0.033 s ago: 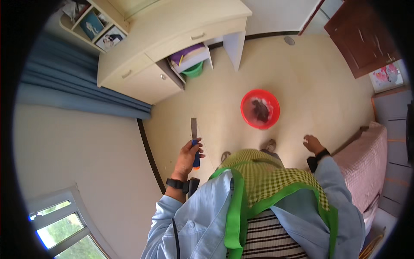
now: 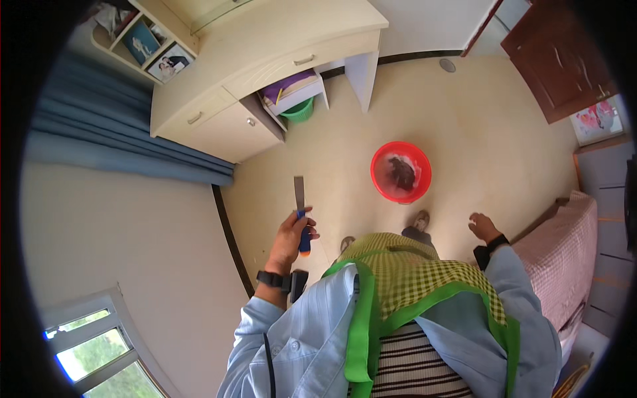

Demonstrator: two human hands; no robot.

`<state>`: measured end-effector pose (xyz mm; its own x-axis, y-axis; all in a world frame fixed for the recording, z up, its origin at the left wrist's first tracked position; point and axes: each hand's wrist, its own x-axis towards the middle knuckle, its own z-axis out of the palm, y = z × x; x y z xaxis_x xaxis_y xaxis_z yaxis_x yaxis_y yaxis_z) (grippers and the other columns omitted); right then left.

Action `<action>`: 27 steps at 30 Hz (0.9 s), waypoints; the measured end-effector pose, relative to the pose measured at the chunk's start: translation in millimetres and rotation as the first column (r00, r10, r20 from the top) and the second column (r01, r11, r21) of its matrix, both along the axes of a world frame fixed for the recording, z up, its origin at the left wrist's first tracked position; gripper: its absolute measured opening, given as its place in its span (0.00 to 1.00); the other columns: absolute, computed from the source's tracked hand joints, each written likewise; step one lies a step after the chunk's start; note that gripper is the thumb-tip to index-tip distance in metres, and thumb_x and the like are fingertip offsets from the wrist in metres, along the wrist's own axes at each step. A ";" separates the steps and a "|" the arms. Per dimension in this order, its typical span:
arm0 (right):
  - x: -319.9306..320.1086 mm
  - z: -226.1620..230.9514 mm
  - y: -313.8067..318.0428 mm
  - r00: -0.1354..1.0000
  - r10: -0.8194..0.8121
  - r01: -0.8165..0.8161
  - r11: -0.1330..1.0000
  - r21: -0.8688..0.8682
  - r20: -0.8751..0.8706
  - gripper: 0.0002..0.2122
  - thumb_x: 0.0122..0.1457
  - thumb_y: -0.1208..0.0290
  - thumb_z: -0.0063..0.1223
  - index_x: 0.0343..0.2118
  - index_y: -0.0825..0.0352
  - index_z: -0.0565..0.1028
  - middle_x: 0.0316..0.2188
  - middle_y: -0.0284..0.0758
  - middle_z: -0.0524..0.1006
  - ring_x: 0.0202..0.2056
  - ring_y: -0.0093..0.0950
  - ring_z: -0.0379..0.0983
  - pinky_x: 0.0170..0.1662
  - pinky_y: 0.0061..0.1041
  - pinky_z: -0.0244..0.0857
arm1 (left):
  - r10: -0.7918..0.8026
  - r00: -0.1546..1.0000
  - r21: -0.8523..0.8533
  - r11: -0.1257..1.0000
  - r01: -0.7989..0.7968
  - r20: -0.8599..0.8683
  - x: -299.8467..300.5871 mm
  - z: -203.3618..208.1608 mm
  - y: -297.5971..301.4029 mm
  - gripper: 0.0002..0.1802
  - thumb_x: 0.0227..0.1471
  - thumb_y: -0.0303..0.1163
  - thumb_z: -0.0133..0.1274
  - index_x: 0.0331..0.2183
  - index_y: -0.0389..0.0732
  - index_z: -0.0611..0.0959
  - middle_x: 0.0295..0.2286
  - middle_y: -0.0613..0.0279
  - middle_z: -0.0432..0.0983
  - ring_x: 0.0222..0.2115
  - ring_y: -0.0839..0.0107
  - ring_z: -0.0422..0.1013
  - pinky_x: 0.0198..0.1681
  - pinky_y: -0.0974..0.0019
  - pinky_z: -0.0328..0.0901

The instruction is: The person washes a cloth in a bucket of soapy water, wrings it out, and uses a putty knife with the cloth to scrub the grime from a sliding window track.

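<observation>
Closest in, at the bottom of the frame, a light blue shirt under a green-edged checked apron [image 2: 424, 278]. Just above it, the left hand [image 2: 290, 233] is wrapped firmly round the blue handle of a scraper [image 2: 299, 194], flat metal blade pointing up the frame, orange butt poking out below the fist. It sits left of centre over the beige floor [image 2: 478, 132], close to the dark skirting along the pale wall. Over to the right, the right hand [image 2: 482, 227] hangs loose, fingers half curled and holding nothing, near the edge of a pink checked bed [image 2: 564, 245]. Against the frame just before, nothing has shifted: same grip, same spot, both hands as they were. A slippered foot [image 2: 421, 219] shows at centre, and right beyond it stands a red basin [image 2: 378, 174] with something dark, a cloth perhaps, in the water, well apart from the blade. Farther up, a cream desk [image 2: 265, 60] shelters a green bin [image 2: 300, 109], with a blue curtain [image 2: 99, 139] at left and a brown door [image 2: 564, 60] at upper right.
</observation>
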<state>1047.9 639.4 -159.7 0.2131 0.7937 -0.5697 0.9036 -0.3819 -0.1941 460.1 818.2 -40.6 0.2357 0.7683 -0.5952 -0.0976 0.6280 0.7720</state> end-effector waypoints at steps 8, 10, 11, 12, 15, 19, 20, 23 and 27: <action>83.4 -93.1 119.9 0.949 0.233 -0.249 0.967 -0.052 -0.212 0.14 0.55 0.63 0.49 0.39 0.67 0.76 0.37 0.48 0.78 0.41 0.48 0.74 0.46 0.43 0.67 | 0.165 0.981 -0.287 0.949 -0.131 0.099 160.2 -45.6 66.6 0.15 0.63 0.42 0.45 0.30 0.40 0.72 0.22 0.63 0.67 0.20 0.74 0.65 0.22 0.68 0.63; 79.3 -116.7 186.6 0.920 0.334 -0.359 0.928 -0.100 -0.204 0.14 0.57 0.63 0.46 0.37 0.68 0.76 0.37 0.50 0.77 0.43 0.48 0.72 0.46 0.44 0.66 | 0.200 0.979 -0.277 0.943 -0.183 0.036 196.8 -68.6 50.6 0.13 0.63 0.38 0.45 0.32 0.38 0.74 0.25 0.61 0.70 0.23 0.71 0.67 0.29 0.66 0.67; 86.4 -137.3 202.8 0.871 0.446 -0.439 0.895 0.082 -0.203 0.13 0.58 0.64 0.44 0.36 0.68 0.76 0.36 0.50 0.77 0.41 0.49 0.72 0.45 0.45 0.65 | 0.173 0.984 -0.262 0.952 -0.158 0.035 206.3 -77.8 37.1 0.11 0.63 0.35 0.45 0.35 0.37 0.75 0.29 0.60 0.72 0.28 0.70 0.69 0.36 0.65 0.68; 81.5 -146.6 227.4 0.839 0.493 -0.495 0.867 0.055 -0.232 0.12 0.57 0.65 0.46 0.34 0.70 0.76 0.35 0.50 0.76 0.40 0.49 0.71 0.43 0.45 0.66 | 0.241 0.970 -0.262 0.939 -0.222 0.042 224.3 -67.7 25.3 0.12 0.63 0.36 0.45 0.35 0.36 0.75 0.35 0.57 0.73 0.36 0.66 0.71 0.46 0.59 0.68; 44.4 -151.3 255.6 0.692 0.310 -0.429 0.903 -0.027 -0.652 0.12 0.58 0.66 0.51 0.39 0.70 0.74 0.36 0.43 0.76 0.39 0.37 0.73 0.42 0.37 0.66 | 0.225 0.940 -0.234 0.958 -0.165 0.257 253.0 -39.0 7.3 0.11 0.62 0.35 0.47 0.38 0.37 0.78 0.44 0.51 0.71 0.51 0.59 0.67 0.58 0.50 0.60; -23.1 -61.5 213.2 0.015 0.003 -0.842 0.539 -0.011 -1.000 0.14 0.60 0.66 0.52 0.46 0.68 0.73 0.42 0.39 0.77 0.42 0.29 0.73 0.45 0.31 0.65 | -0.079 0.896 -0.100 0.986 0.136 0.436 288.5 -32.3 2.4 0.17 0.60 0.31 0.50 0.50 0.38 0.78 0.51 0.45 0.69 0.54 0.54 0.64 0.60 0.50 0.57; -19.5 -46.2 210.6 0.022 -0.024 -0.859 0.510 -0.031 -0.999 0.14 0.61 0.66 0.52 0.46 0.68 0.74 0.43 0.40 0.77 0.43 0.31 0.73 0.46 0.31 0.65 | -0.142 0.900 -0.101 0.974 0.200 0.413 296.1 -38.8 -1.4 0.18 0.60 0.30 0.50 0.51 0.37 0.78 0.51 0.44 0.69 0.54 0.54 0.64 0.59 0.51 0.57; -8.2 -24.4 229.7 0.253 0.115 -0.911 0.363 -0.196 -0.961 0.15 0.60 0.61 0.52 0.43 0.66 0.75 0.39 0.42 0.78 0.39 0.37 0.76 0.43 0.34 0.67 | -0.179 0.796 -0.017 0.973 0.231 0.578 321.3 -53.9 4.0 0.10 0.60 0.25 0.48 0.42 0.38 0.82 0.51 0.46 0.69 0.55 0.54 0.64 0.61 0.53 0.55; 4.1 -27.4 224.0 0.227 0.596 -0.970 0.068 -0.234 -0.770 0.12 0.58 0.61 0.49 0.37 0.63 0.75 0.32 0.42 0.79 0.33 0.46 0.77 0.35 0.40 0.70 | -0.251 0.690 -0.040 0.926 0.376 0.679 360.7 -82.0 6.8 0.06 0.60 0.24 0.47 0.36 0.36 0.79 0.50 0.52 0.71 0.55 0.60 0.64 0.61 0.59 0.54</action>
<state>1052.0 863.4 -187.1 -0.6717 -0.2746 -0.6880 0.5929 0.3576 -0.7216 820.8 825.0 -122.6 0.8198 0.4836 -0.3067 -0.3088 0.8243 0.4744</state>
